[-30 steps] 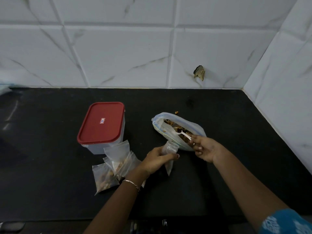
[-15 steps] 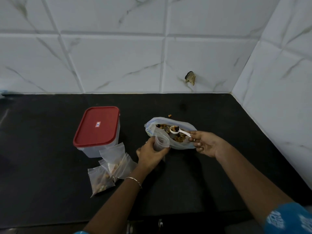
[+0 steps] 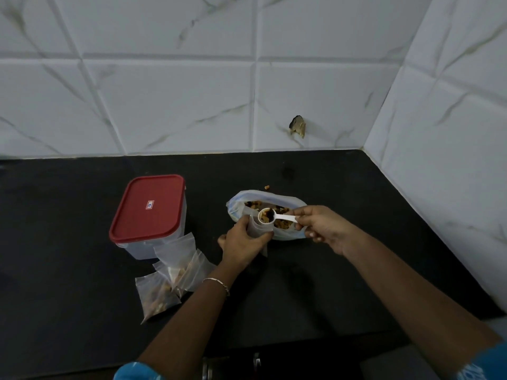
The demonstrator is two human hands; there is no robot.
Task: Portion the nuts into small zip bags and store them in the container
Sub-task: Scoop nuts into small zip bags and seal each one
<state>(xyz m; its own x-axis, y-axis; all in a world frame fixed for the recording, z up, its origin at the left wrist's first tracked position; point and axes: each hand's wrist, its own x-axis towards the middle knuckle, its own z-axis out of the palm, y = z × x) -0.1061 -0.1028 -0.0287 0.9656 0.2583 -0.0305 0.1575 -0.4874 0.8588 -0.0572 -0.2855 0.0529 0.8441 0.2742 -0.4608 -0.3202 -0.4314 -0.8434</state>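
Note:
My left hand (image 3: pixel 242 244) grips a small clear zip bag (image 3: pixel 259 232) upright, its mouth held open. My right hand (image 3: pixel 322 227) pinches the handle of a white plastic spoon (image 3: pixel 274 216) whose bowl, loaded with nuts, hovers right over the small bag's mouth. Behind them lies a large clear bag of mixed nuts (image 3: pixel 285 215), open towards me. Several filled small zip bags (image 3: pixel 171 275) lie in a pile to the left. A clear container with a red lid (image 3: pixel 149 208) stands closed behind that pile.
Everything sits on a black countertop (image 3: pixel 68 270). White tiled walls close it off at the back and on the right (image 3: pixel 452 160). One loose nut (image 3: pixel 266 187) lies just behind the large bag.
My right hand lifted the spoon with nuts out of the large bag and carried it left over the small bag. My left hand raised the small bag closer to the large bag.

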